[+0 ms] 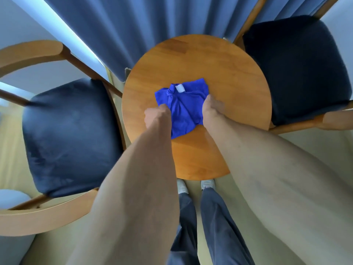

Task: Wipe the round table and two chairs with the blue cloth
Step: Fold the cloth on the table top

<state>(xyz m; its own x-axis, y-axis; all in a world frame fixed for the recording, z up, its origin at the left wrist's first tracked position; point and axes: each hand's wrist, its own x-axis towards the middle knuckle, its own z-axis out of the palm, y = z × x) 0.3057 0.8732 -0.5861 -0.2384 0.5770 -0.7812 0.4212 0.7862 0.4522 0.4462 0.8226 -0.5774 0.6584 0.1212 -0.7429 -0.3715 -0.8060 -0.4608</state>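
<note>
A crumpled blue cloth (183,106) with a small white tag lies near the middle of the round wooden table (225,73). My left hand (156,116) grips the cloth's left edge, fingers curled under and out of sight. My right hand (212,109) holds the cloth's right edge, its fingertips hidden in the fabric. A wooden chair with a dark blue cushion (70,134) stands to the left of the table. A second chair with a dark cushion (298,67) stands to the right.
Blue curtains (133,25) hang right behind the table and chairs. My legs and white shoes (207,183) stand on the pale floor at the table's near edge. A curved wooden chair arm (38,220) reaches across the lower left.
</note>
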